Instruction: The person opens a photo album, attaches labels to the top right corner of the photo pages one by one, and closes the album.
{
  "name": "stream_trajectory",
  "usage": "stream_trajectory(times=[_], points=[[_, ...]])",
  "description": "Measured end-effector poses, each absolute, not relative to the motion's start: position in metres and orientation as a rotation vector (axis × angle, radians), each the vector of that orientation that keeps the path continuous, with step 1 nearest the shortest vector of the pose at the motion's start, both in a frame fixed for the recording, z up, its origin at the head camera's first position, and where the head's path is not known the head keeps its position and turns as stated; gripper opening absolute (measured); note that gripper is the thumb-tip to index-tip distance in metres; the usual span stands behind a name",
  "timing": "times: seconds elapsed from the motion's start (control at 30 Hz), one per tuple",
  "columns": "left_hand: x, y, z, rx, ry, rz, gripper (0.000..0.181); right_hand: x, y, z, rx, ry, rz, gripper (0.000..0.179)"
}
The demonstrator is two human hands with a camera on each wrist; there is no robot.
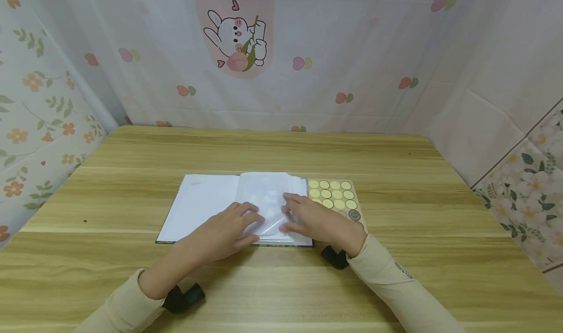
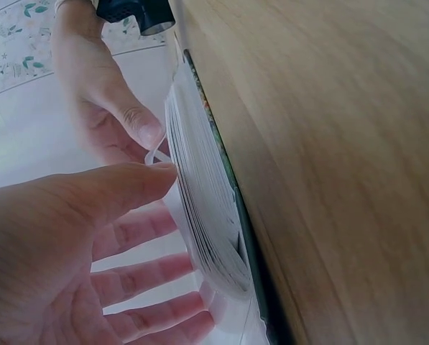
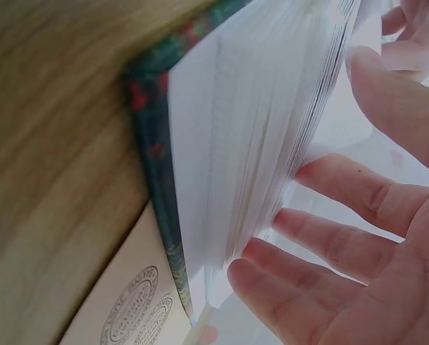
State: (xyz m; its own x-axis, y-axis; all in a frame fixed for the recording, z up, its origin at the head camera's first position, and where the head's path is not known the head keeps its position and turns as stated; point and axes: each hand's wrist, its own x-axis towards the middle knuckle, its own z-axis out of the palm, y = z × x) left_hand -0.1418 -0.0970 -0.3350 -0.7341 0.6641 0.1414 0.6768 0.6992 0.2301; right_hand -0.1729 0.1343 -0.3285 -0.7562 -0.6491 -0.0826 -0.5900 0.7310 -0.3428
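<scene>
In the head view, an album [image 1: 220,191] lies open at the centre of the frame, flat on the wooden table [image 1: 264,152]; lying so, it probably stays open by itself and leaves both hands free for the pages. The left hand [image 1: 226,230] comes from lower left and the right hand [image 1: 314,218] from lower right, facing each other over a clear sleeve [image 1: 264,188], perhaps to keep it level from both sides; a sheet of yellow round stickers [image 1: 334,193] sits against the album's right side, partly hidden by the right forearm.

In the left wrist view, the left fingers are spread and nearly straight across the sleeve, the thumb at the page edges mid-frame; the right thumb is just beside it, near a raised strip of film; whether either thumb pinches it, I cannot tell.

In the right wrist view, the right fingers are apart and gently bent, tips against the page edges at centre, seemingly to steady the stack; no firm grip shows; the album's patterned cover corner points upper left.
</scene>
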Motion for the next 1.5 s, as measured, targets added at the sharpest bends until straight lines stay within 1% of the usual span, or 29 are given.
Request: stream_trajectory(times=[0.57,0.97,1.17,1.37,1.43,1.5], points=[[-0.1414,-0.0946,-0.3385,-1.052,-2.838,-0.381,0.027,-0.172,0.1319,-0.3265,-0.901,2.73,-0.481,0.047],[-0.1418,-0.0933,-0.339,-0.987,-2.849,-0.369,0.02,-0.1726,0.1325,-0.3273,-0.853,2.708,-0.507,0.052],[-0.1419,-0.0925,-0.3378,-0.982,-2.851,-0.378,0.02,-0.1722,0.1337,-0.3267,-0.827,2.701,-0.514,0.057],[-0.1413,-0.0927,-0.3375,-0.978,-2.848,-0.386,0.021,-0.1716,0.1352,-0.3276,-0.822,2.695,-0.53,0.067],[-0.1413,-0.093,-0.3376,-0.967,-2.856,-0.388,0.021,-0.1716,0.1357,-0.3282,-0.83,2.694,-0.534,0.068],[-0.1414,-0.0931,-0.3378,-0.959,-2.863,-0.388,0.021,-0.1718,0.136,-0.3286,-0.855,2.697,-0.542,0.065]])
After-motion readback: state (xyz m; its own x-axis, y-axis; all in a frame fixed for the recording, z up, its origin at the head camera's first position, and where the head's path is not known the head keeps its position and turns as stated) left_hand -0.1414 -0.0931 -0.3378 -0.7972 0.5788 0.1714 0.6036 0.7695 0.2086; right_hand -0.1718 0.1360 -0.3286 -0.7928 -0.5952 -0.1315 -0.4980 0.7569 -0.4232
